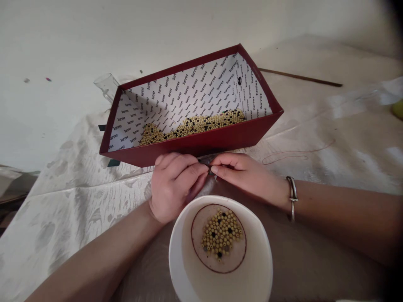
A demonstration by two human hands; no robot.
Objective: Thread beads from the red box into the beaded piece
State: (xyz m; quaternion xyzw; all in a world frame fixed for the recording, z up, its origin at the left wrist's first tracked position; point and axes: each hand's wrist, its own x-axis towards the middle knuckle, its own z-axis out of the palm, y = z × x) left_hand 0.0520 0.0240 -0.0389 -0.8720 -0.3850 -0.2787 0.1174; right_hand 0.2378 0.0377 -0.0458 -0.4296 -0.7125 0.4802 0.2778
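Note:
My left hand (pixel 176 182) and my right hand (pixel 241 170) meet fingertip to fingertip, just in front of a dark red box (pixel 189 147). Both are closed in a pinch around something tiny and dark that I cannot make out. Inside the box, which has a white printed lining, lies a heap of small yellow and black beads (pixel 201 125). Below my hands stands a white tub (pixel 261 260) with loose yellow beads (pixel 222 230) and a few black ones on its bottom. A bangle (pixel 292 197) circles my right wrist.
Thin reddish thread (pixel 285 157) lies in a loop right of my right hand on the patterned table cover (pixel 72 197). Behind the box's left end leans a clear glass (pixel 107 84). A thin brown stick (pixel 302 77) extends from the box's right side. A green strip (pixel 113 162) sticks out underneath.

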